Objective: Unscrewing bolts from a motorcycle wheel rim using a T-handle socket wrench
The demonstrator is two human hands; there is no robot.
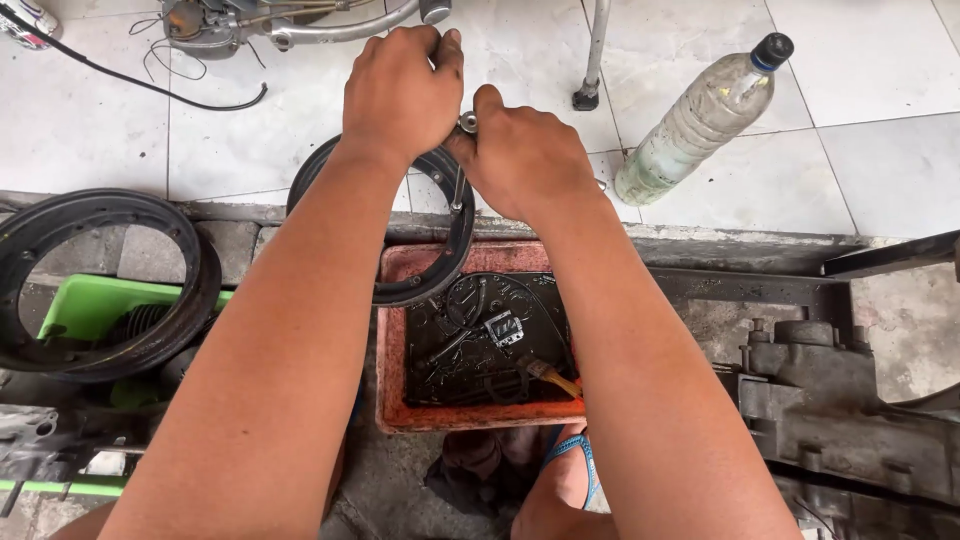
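A person crouches over a white tiled floor (880,150), both forearms stretched out over a red tray (392,400) of black oily liquid. One grey engine casing (830,400) sits at the right, apart from the work. Two black wheel rims are in view: one rim (100,290) lies flat at the left over a green tub (90,305), and the second rim (440,250) stands tilted, its lower edge resting on the tray's rim, apparently so that any drips fall into the tray. The left hand (400,95) is closed around the top of this rim, steadying it. The right hand (525,160), just beside it, is closed on a small metal tool (468,123) pressed against the rim's inner edge. One plastic bottle (700,120) of cloudy liquid lies on the tiles at the right. One brush (550,378) lies in the tray among small metal parts.
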